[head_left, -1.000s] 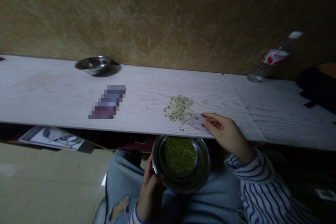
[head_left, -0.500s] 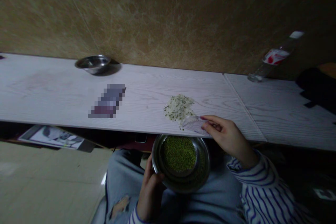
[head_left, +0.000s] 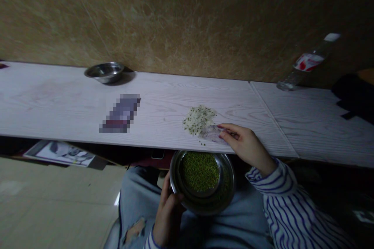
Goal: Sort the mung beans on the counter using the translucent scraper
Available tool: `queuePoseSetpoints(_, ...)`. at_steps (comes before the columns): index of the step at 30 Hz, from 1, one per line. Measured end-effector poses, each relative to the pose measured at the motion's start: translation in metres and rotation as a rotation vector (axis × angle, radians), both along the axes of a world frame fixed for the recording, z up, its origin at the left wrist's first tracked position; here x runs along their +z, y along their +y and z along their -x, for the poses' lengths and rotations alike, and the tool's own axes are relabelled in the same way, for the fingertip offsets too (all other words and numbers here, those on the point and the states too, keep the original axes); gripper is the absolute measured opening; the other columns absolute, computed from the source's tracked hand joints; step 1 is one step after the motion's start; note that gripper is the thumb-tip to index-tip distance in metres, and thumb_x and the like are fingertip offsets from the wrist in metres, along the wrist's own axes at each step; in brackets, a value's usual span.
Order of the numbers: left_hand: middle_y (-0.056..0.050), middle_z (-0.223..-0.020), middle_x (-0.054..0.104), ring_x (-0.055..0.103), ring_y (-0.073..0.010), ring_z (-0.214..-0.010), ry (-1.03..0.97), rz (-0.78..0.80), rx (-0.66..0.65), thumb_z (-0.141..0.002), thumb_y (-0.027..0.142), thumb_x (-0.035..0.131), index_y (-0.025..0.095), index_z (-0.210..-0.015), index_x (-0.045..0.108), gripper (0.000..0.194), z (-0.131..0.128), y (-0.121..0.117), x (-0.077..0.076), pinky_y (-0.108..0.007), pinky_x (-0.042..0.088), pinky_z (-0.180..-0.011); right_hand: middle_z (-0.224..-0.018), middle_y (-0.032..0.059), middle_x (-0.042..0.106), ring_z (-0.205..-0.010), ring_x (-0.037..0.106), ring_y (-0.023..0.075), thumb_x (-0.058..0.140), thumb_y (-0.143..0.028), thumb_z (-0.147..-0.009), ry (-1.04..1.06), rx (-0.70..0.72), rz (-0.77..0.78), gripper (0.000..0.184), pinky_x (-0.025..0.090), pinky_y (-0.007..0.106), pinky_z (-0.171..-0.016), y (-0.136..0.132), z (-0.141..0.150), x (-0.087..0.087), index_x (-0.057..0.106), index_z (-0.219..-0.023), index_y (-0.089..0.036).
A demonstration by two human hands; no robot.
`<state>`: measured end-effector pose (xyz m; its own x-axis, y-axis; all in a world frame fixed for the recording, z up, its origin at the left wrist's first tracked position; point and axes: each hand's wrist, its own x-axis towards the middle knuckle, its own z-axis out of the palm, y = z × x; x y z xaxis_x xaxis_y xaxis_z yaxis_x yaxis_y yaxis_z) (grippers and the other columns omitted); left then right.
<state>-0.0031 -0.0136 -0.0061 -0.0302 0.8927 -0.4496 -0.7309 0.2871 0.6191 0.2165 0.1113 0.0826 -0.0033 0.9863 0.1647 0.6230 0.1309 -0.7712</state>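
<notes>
My left hand (head_left: 171, 204) grips the rim of a steel bowl (head_left: 226, 198) at its left side, thumb over the edge. Inside the bowl lie many green mung beans (head_left: 200, 171). The bowl is above my lap, just below the table's front edge. My right hand (head_left: 244, 142) pinches a clear, thin plastic piece (head_left: 210, 133), whose exact kind I cannot make out. Its far end touches the near side of a pile of white grains mixed with green beans (head_left: 199, 118) on the table. A few loose beans (head_left: 202, 144) lie between the pile and the edge.
A second steel bowl (head_left: 105, 73) stands at the back left of the white wooden table (head_left: 163, 97). Nearer lies a pixelated flat item (head_left: 121, 113). A plastic bottle (head_left: 308, 62) and a dark object (head_left: 355, 95) are on the right. An open drawer (head_left: 62, 153) is under the table.
My right hand has moved slightly away from me and to the left, bringing the plastic piece further onto the pile. My left hand and the bowl stay nearly in place.
</notes>
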Motion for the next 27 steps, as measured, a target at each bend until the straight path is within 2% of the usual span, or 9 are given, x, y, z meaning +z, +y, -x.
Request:
queuePoseSetpoints(4,-0.008,-0.123,0.071,0.054,-0.0364,-0.127,0.024,-0.031,0.024,-0.068,0.024,0.075,0.028,-0.127,0.068,0.060,0.001,0.001,-0.004,-0.044,0.047,-0.098,-0.094,0.0086,0.079,-0.077,0.071,0.0212,0.062,-0.027,-0.085,0.011,0.001,-0.026,0.032,0.057,0.034,-0.072,0.009,0.001,0.001,0.077,-0.112,-0.017)
queuePoseSetpoints(12,-0.007,-0.119,0.072,0.062,-0.0313,-0.108,-0.002,0.005,0.035,-0.068,0.024,0.075,0.029,-0.126,0.068,0.059,-0.003,0.000,0.002,-0.043,0.049,-0.092,-0.094,0.0100,0.079,-0.078,0.071,0.0223,0.063,-0.027,-0.083,-0.006,-0.108,-0.079,0.032,0.058,0.034,-0.071,0.006,-0.008,0.009,0.077,-0.109,-0.016)
queuePoseSetpoints(15,-0.008,-0.118,0.072,0.063,-0.0311,-0.102,0.000,0.019,0.028,-0.067,0.025,0.075,0.028,-0.130,0.065,0.063,-0.003,-0.001,0.000,-0.045,0.050,-0.090,-0.093,0.0106,0.079,-0.078,0.072,0.0224,0.063,-0.026,-0.083,0.000,-0.105,-0.047,0.033,0.057,0.034,-0.071,0.005,-0.007,0.008,0.077,-0.110,-0.015)
queuePoseSetpoints(17,-0.009,-0.120,0.071,0.062,-0.0323,-0.104,0.009,0.020,0.022,-0.068,0.025,0.075,0.028,-0.133,0.064,0.066,-0.002,-0.001,-0.001,-0.045,0.051,-0.089,-0.092,0.0106,0.079,-0.077,0.071,0.0219,0.063,-0.026,-0.083,0.010,-0.093,-0.024,0.033,0.057,0.033,-0.069,0.005,-0.005,0.008,0.077,-0.110,-0.014)
queuePoseSetpoints(23,-0.007,-0.121,0.071,0.064,-0.0302,-0.100,-0.005,0.006,-0.007,-0.073,0.023,0.071,0.031,-0.135,0.062,0.063,0.000,-0.001,0.002,-0.044,0.052,-0.088,-0.083,0.0075,0.078,-0.069,0.069,0.0198,0.064,-0.027,-0.082,0.004,-0.040,-0.002,0.032,0.055,0.031,-0.063,0.002,0.000,0.012,0.077,-0.108,-0.015)
queuePoseSetpoints(27,-0.006,-0.122,0.071,0.063,-0.0325,-0.107,-0.016,0.020,-0.004,-0.071,0.022,0.070,0.032,-0.135,0.062,0.065,0.000,-0.001,0.004,-0.043,0.052,-0.088,-0.083,0.0077,0.078,-0.071,0.070,0.0198,0.065,-0.027,-0.080,0.023,-0.051,-0.022,0.031,0.058,0.032,-0.070,-0.003,-0.003,0.016,0.078,-0.105,-0.014)
